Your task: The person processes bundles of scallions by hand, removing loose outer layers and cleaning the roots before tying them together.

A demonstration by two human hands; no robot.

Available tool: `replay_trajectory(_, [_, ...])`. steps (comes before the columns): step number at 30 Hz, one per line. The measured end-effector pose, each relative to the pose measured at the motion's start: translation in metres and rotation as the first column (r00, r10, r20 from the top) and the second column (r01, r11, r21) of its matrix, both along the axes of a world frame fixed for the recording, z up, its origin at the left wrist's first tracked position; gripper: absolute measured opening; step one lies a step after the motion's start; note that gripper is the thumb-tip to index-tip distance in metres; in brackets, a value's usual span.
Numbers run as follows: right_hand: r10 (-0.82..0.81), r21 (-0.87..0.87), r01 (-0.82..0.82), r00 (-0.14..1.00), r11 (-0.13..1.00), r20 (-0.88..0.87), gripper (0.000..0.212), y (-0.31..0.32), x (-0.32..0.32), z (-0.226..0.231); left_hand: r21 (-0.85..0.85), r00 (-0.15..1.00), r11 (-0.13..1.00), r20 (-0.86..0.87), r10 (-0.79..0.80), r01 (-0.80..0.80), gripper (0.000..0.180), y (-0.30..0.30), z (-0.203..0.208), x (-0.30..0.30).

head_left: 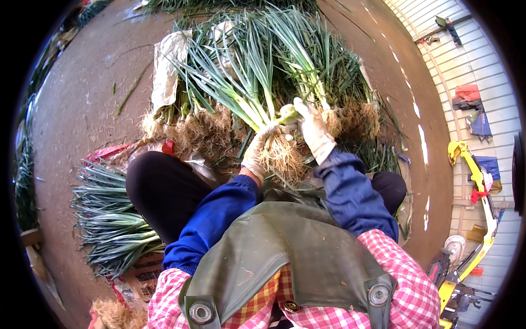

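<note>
In front of me my left hand (258, 151), in a pale glove, is closed round the root end of a small bunch of green onions (249, 104). The bunch's leaves fan out away from me and its tangled, straw-coloured roots (282, 153) hang toward my lap. My right hand (315, 130), gloved too, grips a green leaf or stalk bent sideways at the bunch's right side; its fingertips partly hide the piece. Just beyond, more green onions (342, 66) lie heaped with their roots toward me.
A pile of green onions (109, 219) lies left of my knee, near red-and-white sacking (123, 151). A white sack (171, 66) is under the far heap's left side. Loose leaves are scattered on the brown floor (82, 104). A yellow machine arm (482, 219) stands by the right wall.
</note>
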State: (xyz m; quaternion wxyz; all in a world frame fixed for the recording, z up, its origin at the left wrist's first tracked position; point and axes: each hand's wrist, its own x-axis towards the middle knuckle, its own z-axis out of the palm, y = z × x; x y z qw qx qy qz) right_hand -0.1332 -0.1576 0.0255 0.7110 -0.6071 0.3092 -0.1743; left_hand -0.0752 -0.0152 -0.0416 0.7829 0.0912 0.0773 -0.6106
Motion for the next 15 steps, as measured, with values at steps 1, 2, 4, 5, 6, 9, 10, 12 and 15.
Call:
replay_trajectory(1, [0.046, 0.028, -0.048, 0.998, 0.998, 0.045, 0.029, -0.002, -0.015, 0.004, 0.042, 1.000, 0.999, -0.009, 0.026, -0.026, 0.033, -0.005, 0.002, -0.004])
replay_trajectory(2, [0.064, 0.033, -0.065, 0.997, 0.997, 0.037, 0.029, 0.001, -0.024, 0.002, 0.090, 0.999, 0.995, -0.026, 0.037, -0.034, 0.032, -0.003, 0.020, -0.005])
replay_trajectory(4, [0.165, 0.041, -0.168, 0.984, 0.985, 0.068, 0.027, 0.006, -0.035, -0.002, 0.011, 0.994, 1.000, -0.109, -0.016, 0.017, 0.031, -0.009, 0.016, -0.003])
replay_trajectory(5, [0.179, 0.036, -0.180, 0.983, 0.983, 0.032, 0.025, 0.008, -0.037, -0.004, -0.029, 0.988, 0.999, -0.146, -0.041, 0.038, 0.031, -0.010, 0.014, -0.002])
replay_trajectory(6, [0.148, -0.020, -0.148, 0.989, 0.989, 0.001, 0.024, 0.019, -0.036, 0.004, 0.059, 0.989, 0.997, -0.143, -0.034, 0.043, 0.027, -0.003, 0.033, -0.001])
replay_trajectory(9, [0.253, 0.057, -0.255, 0.967, 0.965, 0.039, 0.022, 0.028, -0.034, 0.007, 0.069, 0.997, 0.995, -0.027, -0.076, 0.077, 0.026, -0.012, 0.010, 0.002])
replay_trajectory(10, [0.274, -0.026, -0.273, 0.962, 0.962, 0.021, 0.021, 0.032, -0.032, 0.006, 0.034, 1.000, 0.999, -0.024, -0.015, 0.015, 0.025, -0.017, 0.012, -0.002])
replay_trajectory(12, [0.234, 0.059, -0.233, 0.972, 0.971, -0.004, 0.024, 0.040, -0.034, 0.007, 0.137, 1.000, 0.990, 0.017, -0.015, 0.013, 0.023, -0.012, 0.013, -0.005])
replay_trajectory(15, [0.221, 0.237, -0.220, 0.975, 0.946, 0.023, 0.029, 0.055, -0.045, 0.026, 0.295, 0.991, 0.955, 0.113, -0.076, 0.040, 0.022, -0.010, 0.005, -0.001])
